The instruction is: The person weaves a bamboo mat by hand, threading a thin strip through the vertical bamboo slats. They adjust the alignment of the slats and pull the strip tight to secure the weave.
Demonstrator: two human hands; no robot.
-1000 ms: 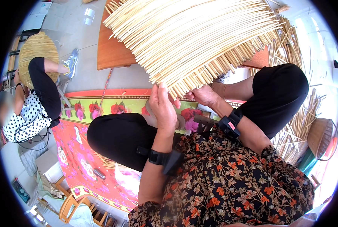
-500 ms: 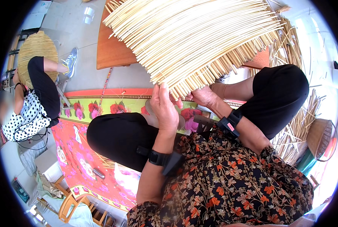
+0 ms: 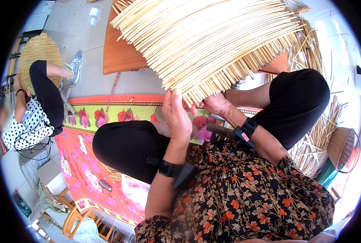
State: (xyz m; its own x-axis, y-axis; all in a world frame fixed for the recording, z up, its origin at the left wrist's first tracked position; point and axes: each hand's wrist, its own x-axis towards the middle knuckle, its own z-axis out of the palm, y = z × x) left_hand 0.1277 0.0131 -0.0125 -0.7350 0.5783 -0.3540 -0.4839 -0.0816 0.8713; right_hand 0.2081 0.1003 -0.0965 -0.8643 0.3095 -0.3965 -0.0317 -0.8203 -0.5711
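Observation:
A mat of pale reed stalks (image 3: 212,44), bound side by side with thin thread, slopes across a brown wooden board toward me. My left hand (image 3: 177,119) is upright at the mat's near left corner. Its fingers press together on the last stalks, with the thumb side partly hidden. Just to the right, my right hand (image 3: 217,104) is closed under the uneven stalk ends of the near edge. Its bent fingertips meet close to the left hand's fingers, and whatever they pinch is too small or hidden to make out.
The brown board (image 3: 121,52) lies under the mat. Loose stalks (image 3: 310,141) cover the floor at right beside a wicker basket (image 3: 341,149). A red floral floor cloth (image 3: 79,150) spreads at left. Another person (image 3: 32,125) sits far left with an oval reed mat (image 3: 41,52).
The mat's near corner and my left hand have shifted very slightly to the right. My right hand stays almost in place under the edge.

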